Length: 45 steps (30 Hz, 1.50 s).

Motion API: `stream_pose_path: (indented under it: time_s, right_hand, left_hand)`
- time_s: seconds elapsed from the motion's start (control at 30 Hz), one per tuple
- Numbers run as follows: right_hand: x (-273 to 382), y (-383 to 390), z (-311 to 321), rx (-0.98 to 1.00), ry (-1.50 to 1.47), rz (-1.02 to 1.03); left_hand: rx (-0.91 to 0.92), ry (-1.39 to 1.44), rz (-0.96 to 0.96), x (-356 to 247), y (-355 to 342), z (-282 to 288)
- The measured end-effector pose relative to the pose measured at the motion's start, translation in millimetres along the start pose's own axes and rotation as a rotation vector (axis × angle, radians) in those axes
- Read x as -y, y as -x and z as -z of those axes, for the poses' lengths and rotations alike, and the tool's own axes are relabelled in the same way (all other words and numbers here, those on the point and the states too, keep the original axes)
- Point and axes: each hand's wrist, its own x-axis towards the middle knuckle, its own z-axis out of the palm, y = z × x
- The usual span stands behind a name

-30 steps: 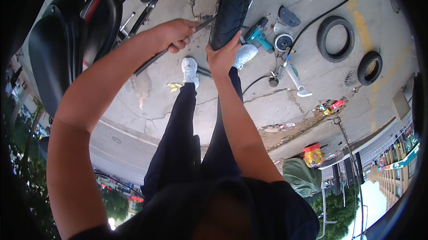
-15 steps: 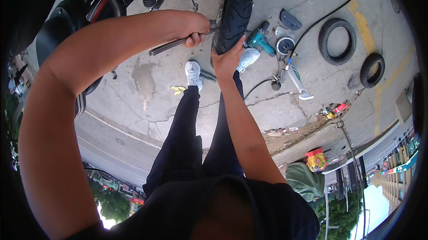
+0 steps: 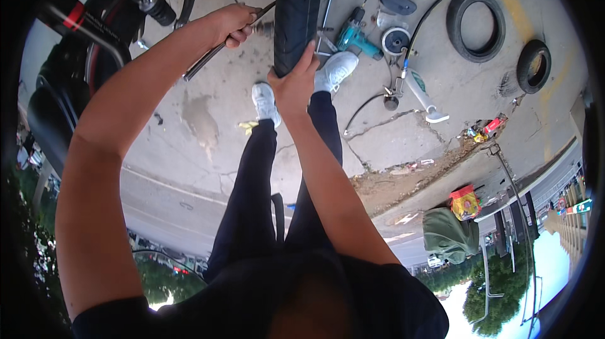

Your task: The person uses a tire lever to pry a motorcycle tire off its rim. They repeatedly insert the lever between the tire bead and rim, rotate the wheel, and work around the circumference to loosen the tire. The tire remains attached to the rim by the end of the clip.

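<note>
My left hand (image 3: 234, 25) is closed round a dark metal bar (image 3: 205, 63), whose upper end reaches the left side of a black-treaded wheel (image 3: 297, 14). The wheel stands upright, tread toward me; its hub side is mostly hidden. With fingers and thumb wrapped over the near end of the tyre, my right hand (image 3: 296, 80) grips the wheel. Just right of the wheel, a thin metal rod tool (image 3: 329, 6) lies on the ground. A teal cordless drill (image 3: 358, 40) is a little farther right, by my white shoe (image 3: 338, 71).
A parked motorbike (image 3: 120, 17) fills the upper left. To the right lie a round gauge-like disc (image 3: 396, 41), an air hose (image 3: 435, 14), a grey-white inflator handle (image 3: 423, 94), a large tyre (image 3: 476, 26) and a smaller tyre (image 3: 534, 67). Litter (image 3: 485, 130) lies along broken concrete.
Both hands, the wheel and the bar have shifted left and up in the view. The wheel has turned so its tread faces me more squarely. The rod tool on the ground has come into sight.
</note>
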Motion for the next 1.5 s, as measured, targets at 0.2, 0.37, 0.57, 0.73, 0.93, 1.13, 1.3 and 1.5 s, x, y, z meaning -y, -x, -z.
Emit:
stream_pose_path:
  time_s: [0.2, 0.37, 0.57, 0.73, 0.93, 1.13, 1.3, 1.5]
  right_hand:
    - [-17, 1, 13, -0.014, -0.028, -0.029]
    - [-25, -4, 22, -0.054, -0.027, 0.083]
    - [-27, -4, 23, -0.023, -0.072, 0.063]
    - [-31, 6, 19, -0.006, -0.079, 0.082]
    - [-53, 18, 16, -0.026, -0.119, 0.008]
    - [-46, 11, 16, -0.032, -0.175, -0.072]
    - [-41, 1, 31, -0.071, -0.180, -0.095]
    - [-47, -4, 31, -0.073, -0.132, -0.112]
  left_hand:
    - [-0.021, 0.034, 0.018, 18, 105, -61]
    - [-0.007, 0.089, 0.070, 12, 119, -70]
    - [0.120, 0.135, 0.119, 0, 114, -67]
    - [0.178, 0.233, 0.245, -5, 104, -66]
    - [0.170, 0.138, 0.371, -18, 90, -81]
    - [0.026, -0.112, 0.256, -24, 80, -107]
    - [-0.001, -0.753, -0.101, -15, 83, -74]
    - [0.033, -0.984, -0.524, 4, 44, -50]
